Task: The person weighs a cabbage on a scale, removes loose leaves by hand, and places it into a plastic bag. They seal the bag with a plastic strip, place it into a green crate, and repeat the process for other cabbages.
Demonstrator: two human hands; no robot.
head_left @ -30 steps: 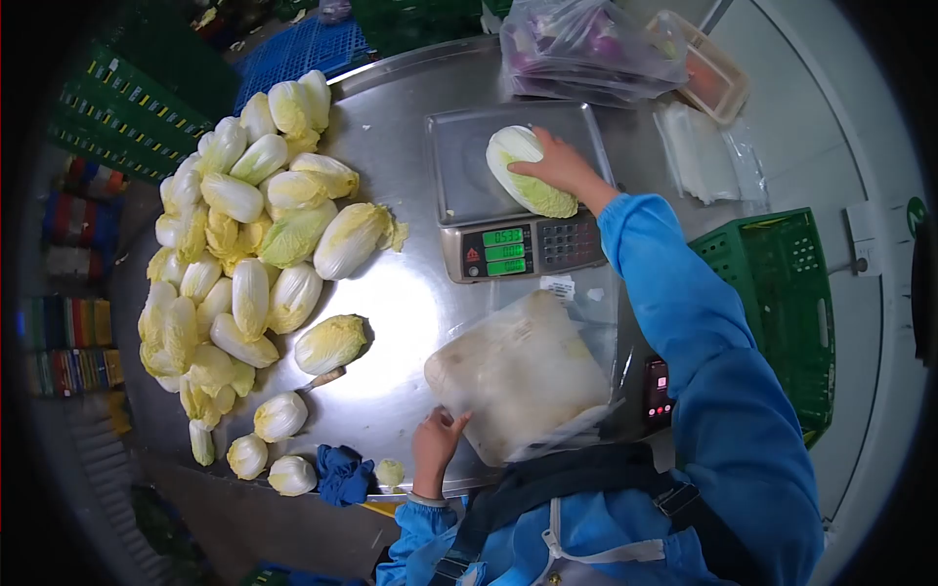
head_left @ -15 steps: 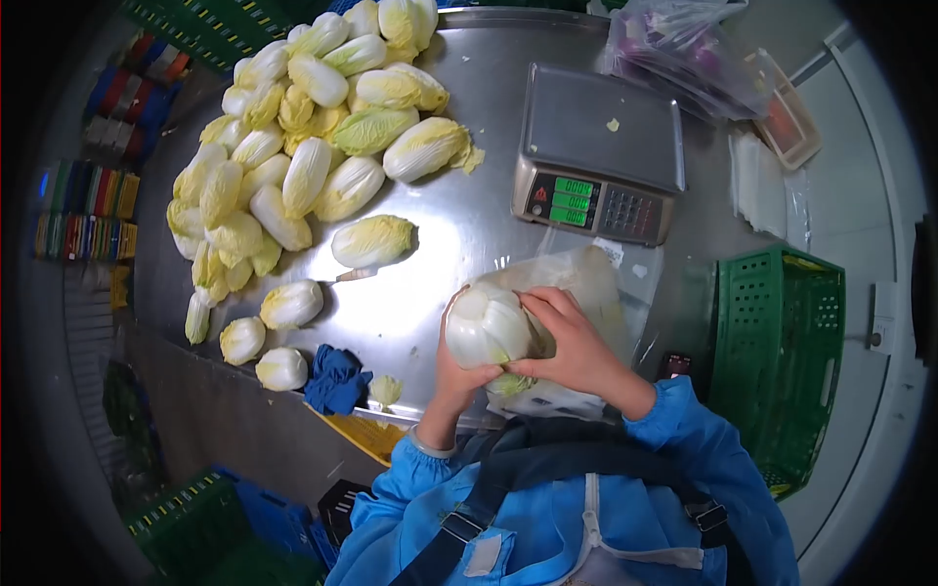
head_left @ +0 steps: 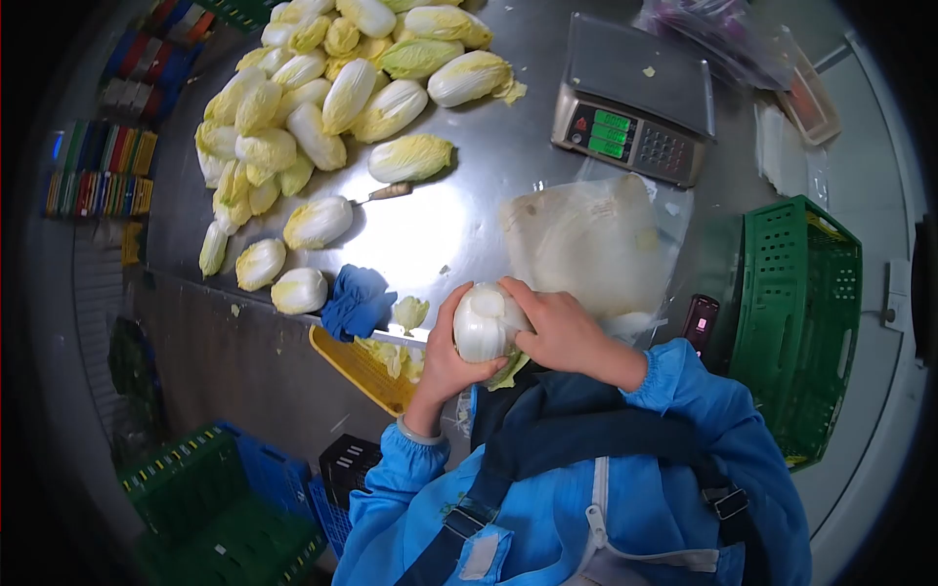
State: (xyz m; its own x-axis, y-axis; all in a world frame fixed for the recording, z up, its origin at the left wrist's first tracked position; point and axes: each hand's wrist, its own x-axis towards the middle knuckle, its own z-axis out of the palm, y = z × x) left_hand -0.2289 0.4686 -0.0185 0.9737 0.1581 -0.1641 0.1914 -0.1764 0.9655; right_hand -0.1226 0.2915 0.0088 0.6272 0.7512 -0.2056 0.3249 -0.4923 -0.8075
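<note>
Both of my hands grip one napa cabbage (head_left: 479, 327) at the table's front edge, its white base turned up toward me. My left hand (head_left: 445, 356) wraps its left side, thumb underneath. From the other side my right hand (head_left: 567, 334) holds it, fingers over the upper edge. Some green leaf (head_left: 508, 371) sticks out below the cabbage. A small loose leaf (head_left: 411, 313) and a crumpled blue cloth (head_left: 358, 301) lie to the left of my hands. Beyond them a knife (head_left: 391, 191) with a wooden handle rests beside single cabbages (head_left: 319, 223).
A heap of napa cabbages (head_left: 303, 117) covers the table's far left. A digital scale (head_left: 635, 88) stands at the back right, with a clear plastic sheet (head_left: 576, 244) in front. A green crate (head_left: 772, 332) is at right; a yellow crate (head_left: 357, 376) with leaves sits below the edge.
My hands have brought the cabbage nearer to my body, off the plastic sheet, which now shows in full. The view has shifted, so the yellow crate below the edge shows more.
</note>
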